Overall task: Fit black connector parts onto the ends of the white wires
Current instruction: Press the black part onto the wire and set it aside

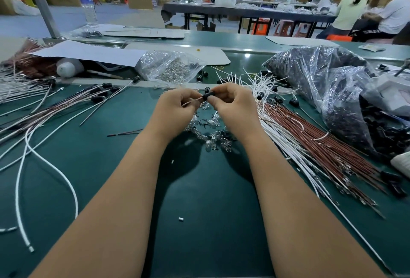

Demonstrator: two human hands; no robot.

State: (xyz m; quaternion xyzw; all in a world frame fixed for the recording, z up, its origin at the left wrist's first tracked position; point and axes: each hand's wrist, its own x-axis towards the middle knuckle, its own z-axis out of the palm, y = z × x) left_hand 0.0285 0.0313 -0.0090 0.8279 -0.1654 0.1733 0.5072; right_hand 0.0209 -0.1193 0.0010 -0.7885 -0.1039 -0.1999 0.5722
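A black connector [208, 95] sits above the green surface [199, 211], pinched in the curled fingers of the right hand [233, 109]. The left hand [175, 111] pinches a thin wire [192, 101] — pinkish, as far as can be told — that runs into it. Clear bulbs [210, 142] lie just below. White wires [266, 91] and brown ones fan out to the right — near bags of black parts [332, 91].
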